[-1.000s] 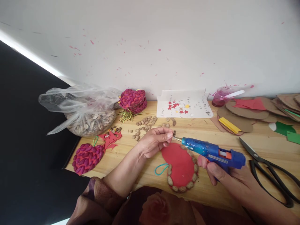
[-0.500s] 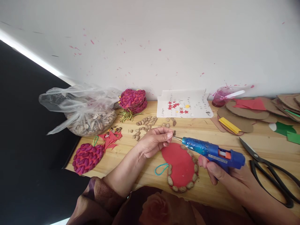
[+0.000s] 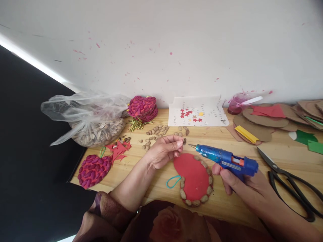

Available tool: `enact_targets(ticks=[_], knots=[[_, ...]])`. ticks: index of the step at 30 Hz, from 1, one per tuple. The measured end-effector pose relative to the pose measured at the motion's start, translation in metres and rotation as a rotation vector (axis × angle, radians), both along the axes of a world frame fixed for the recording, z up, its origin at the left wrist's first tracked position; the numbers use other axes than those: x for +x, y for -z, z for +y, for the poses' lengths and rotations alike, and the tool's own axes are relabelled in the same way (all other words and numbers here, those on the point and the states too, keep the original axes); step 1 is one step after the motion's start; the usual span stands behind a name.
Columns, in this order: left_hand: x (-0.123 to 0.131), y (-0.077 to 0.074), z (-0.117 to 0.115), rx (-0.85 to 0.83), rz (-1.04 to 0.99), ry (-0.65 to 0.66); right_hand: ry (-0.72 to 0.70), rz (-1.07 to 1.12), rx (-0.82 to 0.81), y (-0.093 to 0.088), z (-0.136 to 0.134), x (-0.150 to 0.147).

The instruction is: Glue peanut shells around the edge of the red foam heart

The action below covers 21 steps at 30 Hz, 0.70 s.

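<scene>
My left hand [image 3: 168,150] pinches a small brown peanut shell [image 3: 184,141] between thumb and fingertips. In my right hand [image 3: 238,185] is a blue glue gun [image 3: 224,158], fingers wrapped round its handle. Its metal nozzle points left at the shell, with a small gap between them. Below both hands lies a red heart [image 3: 194,178], edged along its right side, bottom and notch by a row of peanut shells [image 3: 196,203]. Its upper left edge is bare. A turquoise cord loop [image 3: 173,182] sticks out from the notch.
Loose peanut shells [image 3: 157,131] lie behind my left hand. To the left are a purple-shelled heart [image 3: 94,170], red scraps [image 3: 118,150], a stack of decorated hearts [image 3: 142,107] and a plastic bag of shells [image 3: 101,129]. Black scissors [image 3: 282,173] and cardboard pieces [image 3: 264,119] lie right.
The glue gun's nozzle has drawn away from the peanut shell, moving slightly right and down. My left hand has shifted a little left, still pinching the shell.
</scene>
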<state>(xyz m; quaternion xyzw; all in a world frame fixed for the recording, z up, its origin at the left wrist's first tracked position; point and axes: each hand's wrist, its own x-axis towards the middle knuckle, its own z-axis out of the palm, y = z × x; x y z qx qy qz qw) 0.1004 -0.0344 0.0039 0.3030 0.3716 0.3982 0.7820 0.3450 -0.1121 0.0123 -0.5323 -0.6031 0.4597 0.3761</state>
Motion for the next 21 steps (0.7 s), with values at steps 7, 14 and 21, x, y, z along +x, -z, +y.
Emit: enact_targets(ticks=[7, 14, 21], knots=[[0.000, -0.006, -0.005, 0.494, 0.597, 0.050, 0.098, 0.259, -0.285, 0.005, 0.007, -0.004], [0.015, -0.003, -0.019, 0.985, 1.133, 0.234, 0.159, 0.481, -0.439, 0.017, 0.011, -0.008], [0.021, 0.001, -0.022, 1.073, 1.302, 0.320, 0.197, 0.550, -0.514, 0.017, 0.009, -0.014]])
